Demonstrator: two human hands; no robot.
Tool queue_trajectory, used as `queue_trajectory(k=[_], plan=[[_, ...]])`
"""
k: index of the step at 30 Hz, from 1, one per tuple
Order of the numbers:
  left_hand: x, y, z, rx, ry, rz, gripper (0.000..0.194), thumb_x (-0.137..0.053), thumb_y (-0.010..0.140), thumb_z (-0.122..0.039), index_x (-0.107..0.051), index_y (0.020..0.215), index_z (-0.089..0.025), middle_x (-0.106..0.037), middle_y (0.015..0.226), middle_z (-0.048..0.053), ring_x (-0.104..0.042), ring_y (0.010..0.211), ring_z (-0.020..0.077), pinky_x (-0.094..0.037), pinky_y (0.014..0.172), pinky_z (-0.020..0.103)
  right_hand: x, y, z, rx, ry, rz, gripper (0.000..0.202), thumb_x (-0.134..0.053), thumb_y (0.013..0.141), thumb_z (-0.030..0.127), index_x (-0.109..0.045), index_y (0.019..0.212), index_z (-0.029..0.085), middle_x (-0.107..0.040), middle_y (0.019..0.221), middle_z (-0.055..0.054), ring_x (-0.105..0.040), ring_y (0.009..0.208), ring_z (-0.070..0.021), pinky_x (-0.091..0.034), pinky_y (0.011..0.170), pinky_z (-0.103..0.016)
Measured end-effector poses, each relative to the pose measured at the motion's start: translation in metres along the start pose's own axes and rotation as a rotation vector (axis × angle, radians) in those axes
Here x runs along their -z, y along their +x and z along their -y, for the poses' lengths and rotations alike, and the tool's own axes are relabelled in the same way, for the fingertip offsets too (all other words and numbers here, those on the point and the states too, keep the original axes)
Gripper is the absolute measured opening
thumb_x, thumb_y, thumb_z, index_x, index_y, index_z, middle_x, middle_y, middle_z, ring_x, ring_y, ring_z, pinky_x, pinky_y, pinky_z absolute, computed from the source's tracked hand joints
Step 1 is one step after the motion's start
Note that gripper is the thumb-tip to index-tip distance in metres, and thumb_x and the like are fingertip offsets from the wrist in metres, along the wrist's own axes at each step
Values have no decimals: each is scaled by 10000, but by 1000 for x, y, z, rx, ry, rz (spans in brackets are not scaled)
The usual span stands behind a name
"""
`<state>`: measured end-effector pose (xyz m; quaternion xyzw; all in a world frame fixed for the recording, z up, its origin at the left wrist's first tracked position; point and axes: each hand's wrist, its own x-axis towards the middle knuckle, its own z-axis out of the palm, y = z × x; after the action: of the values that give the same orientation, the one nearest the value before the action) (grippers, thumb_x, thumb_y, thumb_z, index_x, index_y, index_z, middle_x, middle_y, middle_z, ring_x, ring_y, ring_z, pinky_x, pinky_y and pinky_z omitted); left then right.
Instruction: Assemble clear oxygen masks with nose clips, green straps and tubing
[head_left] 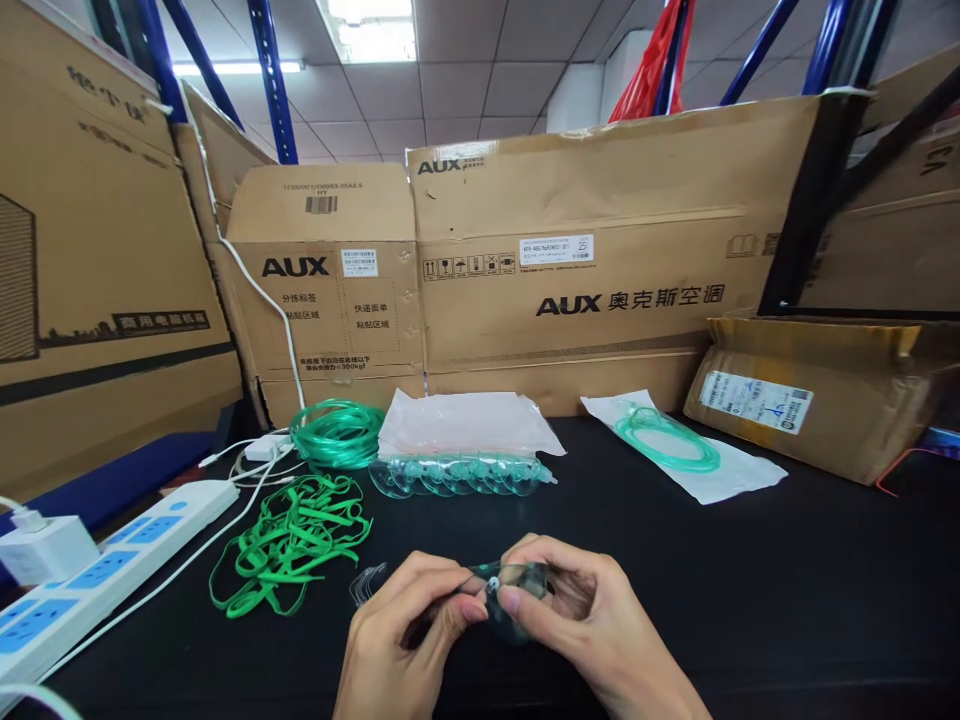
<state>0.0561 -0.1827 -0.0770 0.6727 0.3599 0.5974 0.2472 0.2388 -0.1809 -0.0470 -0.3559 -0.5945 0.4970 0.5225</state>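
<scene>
Low over the front of the black table, my right hand point(574, 610) pinches a clear greenish face mask point(510, 622) between thumb and fingers. Its shell is partly covered by the fingers. A small pale fitting point(493, 584) shows on the mask between the two thumbs. My left hand point(424, 620) meets it from the left, thumb and index finger closed just beside the fitting; what they grip is too small to make out. Several thin, shiny strips point(367, 585) lie beside the left hand. Further back, a row of similar clear green masks point(461, 476) rests on the table.
Green elastic straps point(292, 540) and coiled green tubing point(337, 432) lie to the left, near a white power strip point(112, 570) with cables. White pouches point(465, 420) sit behind the masks. Right, tubing point(667, 440) lies on another pouch, beside a taped carton point(810, 400). Cardboard panels point(637, 250) stand behind.
</scene>
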Motion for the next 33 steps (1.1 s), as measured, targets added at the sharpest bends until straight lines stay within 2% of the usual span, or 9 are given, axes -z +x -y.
queue_trajectory(k=[5,10,19,27,30,33], plan=[[-1,-1,2,-17,34,-8,213,-710,905,-406,-798,837,-224,-719,802,46,-664,715,164,-531,642,212,-1,-1,-3,24,-31,-38,183,-814,778,326,-725,758,168,-653,787,-21,-605,749,-149,-502,681,-236],[-3,-3,4,-46,52,-7,188,-722,899,-393,-795,840,-230,-720,800,35,-651,709,157,-524,655,209,1,-3,-3,55,-49,-15,133,-800,801,284,-737,762,174,-662,810,-19,-628,755,-138,-520,693,-214],[2,-3,3,-61,97,28,137,-736,894,-353,-804,835,-250,-700,766,10,-532,571,99,-400,526,196,4,-5,2,65,-67,48,88,-806,819,271,-768,775,205,-676,851,-19,-637,790,-137,-519,742,-220],[3,-6,-1,-141,136,44,146,-713,921,-338,-787,859,-228,-676,790,23,-513,564,94,-406,530,200,6,-8,8,51,-47,132,96,-815,815,276,-788,742,220,-680,820,-24,-627,805,-164,-490,756,-266],[4,-7,-2,-182,147,48,134,-686,943,-296,-770,875,-217,-667,804,21,-503,577,91,-413,547,196,5,-9,8,63,-32,152,93,-823,808,286,-782,747,229,-679,821,-23,-629,835,-177,-480,781,-274],[3,-8,-3,-204,150,44,70,-693,931,-229,-750,893,-220,-658,820,8,-505,593,87,-426,564,183,4,-11,11,55,-58,157,114,-773,856,329,-763,807,227,-681,859,-32,-627,846,-184,-475,789,-283]])
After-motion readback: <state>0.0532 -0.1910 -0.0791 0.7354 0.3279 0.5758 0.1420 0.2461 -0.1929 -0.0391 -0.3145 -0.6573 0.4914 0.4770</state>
